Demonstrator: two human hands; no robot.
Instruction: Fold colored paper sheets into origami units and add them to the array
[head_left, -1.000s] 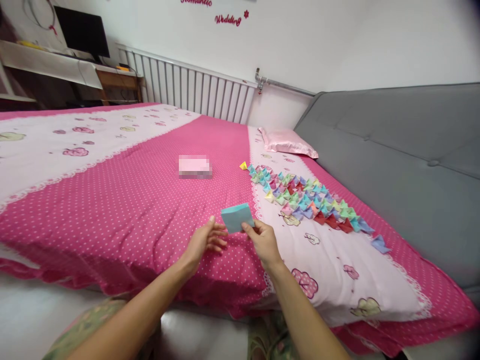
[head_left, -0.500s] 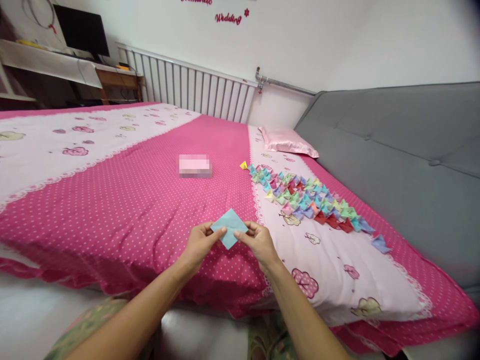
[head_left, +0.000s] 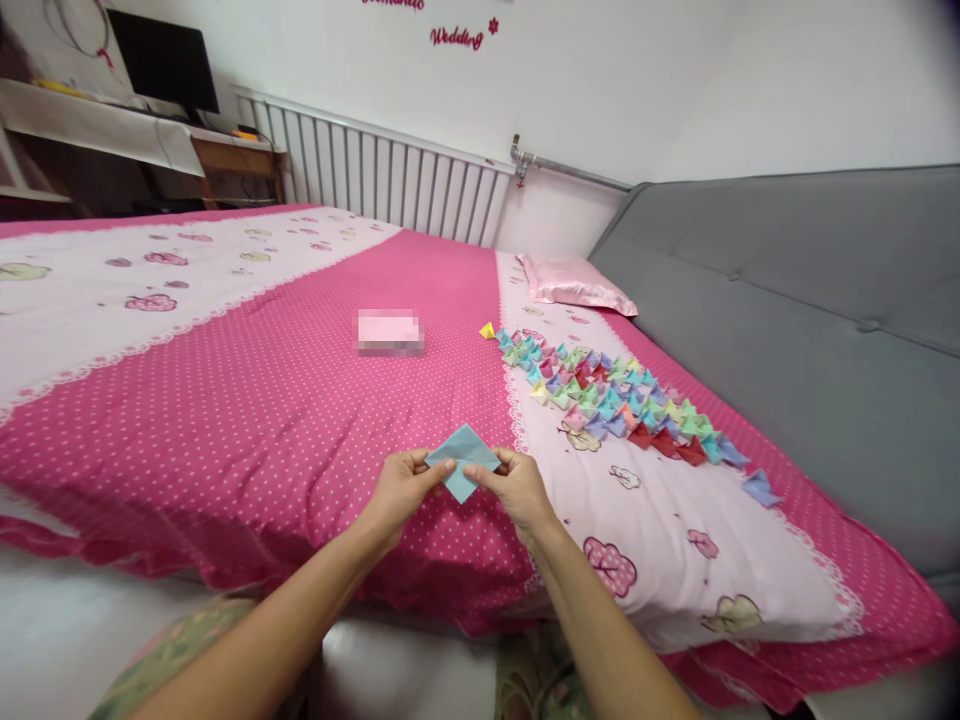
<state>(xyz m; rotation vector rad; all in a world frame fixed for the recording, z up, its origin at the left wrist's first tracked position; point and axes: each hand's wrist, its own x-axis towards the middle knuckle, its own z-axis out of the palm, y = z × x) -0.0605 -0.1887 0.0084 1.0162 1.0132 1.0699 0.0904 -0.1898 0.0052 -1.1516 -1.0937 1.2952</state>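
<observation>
A light blue square of paper (head_left: 463, 450), turned with one corner up, is held between my two hands over the near edge of the bed. My left hand (head_left: 401, 490) pinches its left side, thumb lying on the front face. On the opposite side my right hand (head_left: 519, 488) grips it the same way, the two thumbs close together near the middle. The paper bends slightly along its centre. Fingertips behind the sheet are hidden. Off to the right, several small folded paper pieces (head_left: 622, 395) in many colours stand in rows on the bedspread.
A pink bedspread (head_left: 225, 420) with white floral bands covers the bed. A blurred pink block (head_left: 389, 332) lies in the middle. Toward the back is a pink pillow (head_left: 577, 283); a grey padded headboard (head_left: 810, 290) rises at right. A desk with a monitor (head_left: 165, 62) stands far left.
The blue paper has shifted slightly down and right and bends more between the thumbs. My thumbs have come a little closer together. Everything else is unchanged.
</observation>
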